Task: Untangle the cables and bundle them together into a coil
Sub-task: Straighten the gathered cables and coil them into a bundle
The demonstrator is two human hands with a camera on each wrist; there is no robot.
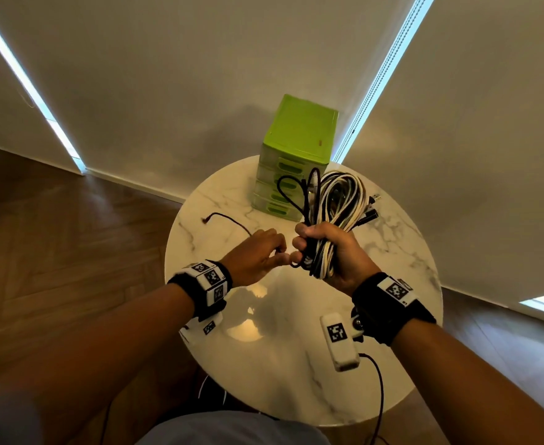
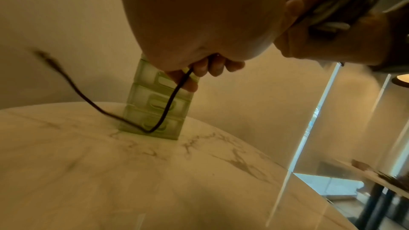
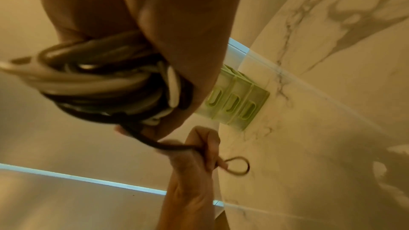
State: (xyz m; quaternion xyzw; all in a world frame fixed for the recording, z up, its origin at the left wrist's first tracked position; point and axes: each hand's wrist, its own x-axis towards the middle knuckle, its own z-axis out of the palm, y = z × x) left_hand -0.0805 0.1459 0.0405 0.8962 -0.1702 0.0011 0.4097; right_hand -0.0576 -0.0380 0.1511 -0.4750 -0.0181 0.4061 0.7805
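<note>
While the right hand (image 1: 325, 248) clasps the coil (image 1: 334, 207), the left hand's (image 1: 254, 255) grip pinches its loose black cable (image 1: 228, 218).

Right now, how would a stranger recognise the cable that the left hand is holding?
On the round marble table, find the left hand. It pinches a thin dark cable trailing left alone, unlike the black-and-white bundle gripped by the right hand.

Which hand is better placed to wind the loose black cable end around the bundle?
Left. The left hand already pinches the loose black cable, whose end trails free. The right hand is occupied gripping the cable bundle.
</note>
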